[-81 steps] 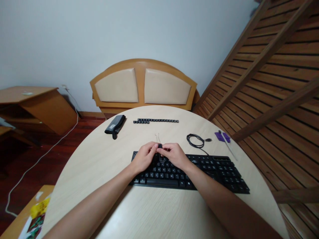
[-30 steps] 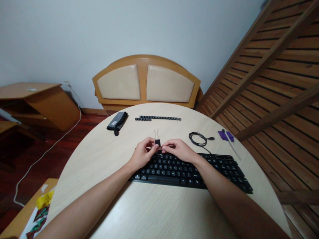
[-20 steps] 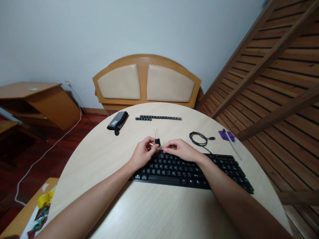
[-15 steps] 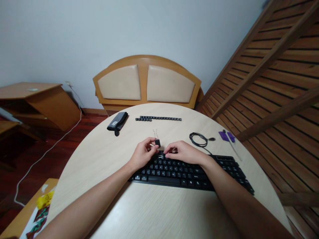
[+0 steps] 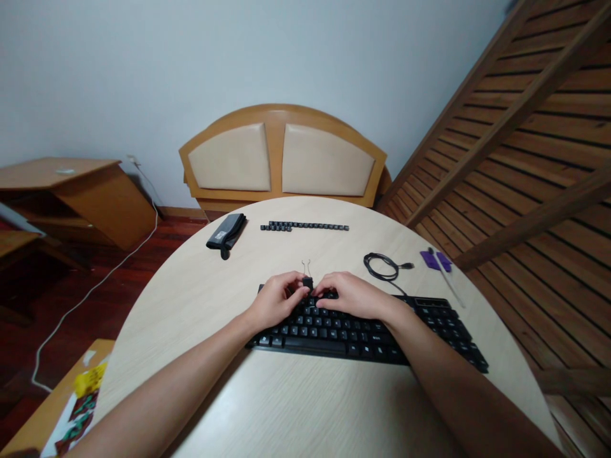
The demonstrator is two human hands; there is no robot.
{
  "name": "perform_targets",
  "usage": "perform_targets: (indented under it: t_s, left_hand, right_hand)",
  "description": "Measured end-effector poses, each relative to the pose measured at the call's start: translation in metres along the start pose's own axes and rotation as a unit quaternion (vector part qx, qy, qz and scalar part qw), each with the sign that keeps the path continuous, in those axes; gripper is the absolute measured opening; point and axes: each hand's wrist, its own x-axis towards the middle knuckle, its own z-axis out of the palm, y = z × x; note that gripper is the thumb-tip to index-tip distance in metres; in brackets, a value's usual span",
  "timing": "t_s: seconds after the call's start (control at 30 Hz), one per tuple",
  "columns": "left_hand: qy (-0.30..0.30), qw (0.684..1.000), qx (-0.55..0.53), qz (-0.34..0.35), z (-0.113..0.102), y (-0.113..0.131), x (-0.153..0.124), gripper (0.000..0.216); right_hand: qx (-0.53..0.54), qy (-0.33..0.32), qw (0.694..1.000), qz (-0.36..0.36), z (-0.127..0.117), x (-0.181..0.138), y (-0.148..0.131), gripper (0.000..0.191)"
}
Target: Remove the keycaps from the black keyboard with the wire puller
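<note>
Bottom of frame: your two bare forearms come up from the lower corners and meet at centre, over the round table (image 5: 286, 407). Lower left, off the table edge: one yellow-and-green packet (image 5: 76, 407).

Centre: one black keyboard (image 5: 429, 324), lying slightly aslant with its right end nearer the bottom of the frame. Both of your hands rest on its left half.

- Left hand (image 5: 274, 305): fingers curled in, thumb and forefinger closed on one small black clip (image 5: 307, 280).
- Right hand (image 5: 351, 296): half-curled, palm down, fingertips on the top key rows and right up against the clip. You cannot tell whether it grips the clip or only touches it.
- The clip sits at the keyboard's upper edge, between your two sets of fingertips. Its two wire loops stand up above it.

Right of centre, above the keyboard:

- One coiled black cable (image 5: 380, 266), plug end pointing right.
- Further right, near the table edge, two purple pieces (image 5: 429, 259) side by side.
- One thin white stick (image 5: 449, 289) running down-right from them.

Upper centre of the table:

- One grey pouch (image 5: 226, 231) at left.
- To its right, loose keycaps (image 5: 305, 226) in one long line. A short second line sits at its left end. They are too small to count.

Behind the table:

- One wooden headboard (image 5: 284, 117) with two beige pads.
- Left edge of frame: one wooden desk (image 5: 81, 191) and one white cord (image 5: 95, 289) trailing over the dark floor.
- Right side: wooden slats (image 5: 525, 159) leaning across the frame.
</note>
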Motion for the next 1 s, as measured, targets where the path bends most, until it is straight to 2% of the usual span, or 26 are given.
perform_targets:
  t_s: [0.17,0.23,0.4,0.63,0.8,1.0]
  left_hand:
    - [-0.046,0.99,0.101,0.089,-0.001,0.009,-0.005,0.017]
    - [-0.041,0.987,0.12,0.096,0.0,0.01,-0.006,0.017]
    - [0.016,0.997,0.077,0.021,0.002,0.006,-0.005,0.017]
    - [0.004,0.998,-0.048,-0.045,0.003,0.0,0.002,0.021]
    - [0.011,0.982,-0.167,-0.092,0.003,-0.007,0.007,0.027]
    - [0.026,0.976,-0.196,-0.087,0.002,-0.008,0.007,0.028]
  right_hand:
    - [-0.02,0.009,1.0,-0.012,0.001,0.0,0.0,0.011]
    - [-0.026,0.013,0.999,-0.017,0.002,0.0,-0.001,0.012]
    - [-0.042,0.027,0.999,-0.009,0.005,0.0,-0.003,0.015]
    - [-0.045,0.044,0.998,-0.011,0.011,0.003,0.001,0.014]
    - [-0.025,0.05,0.998,-0.011,0.012,0.005,-0.002,0.011]
    - [0.006,0.068,0.998,-0.001,0.014,0.008,-0.001,0.009]
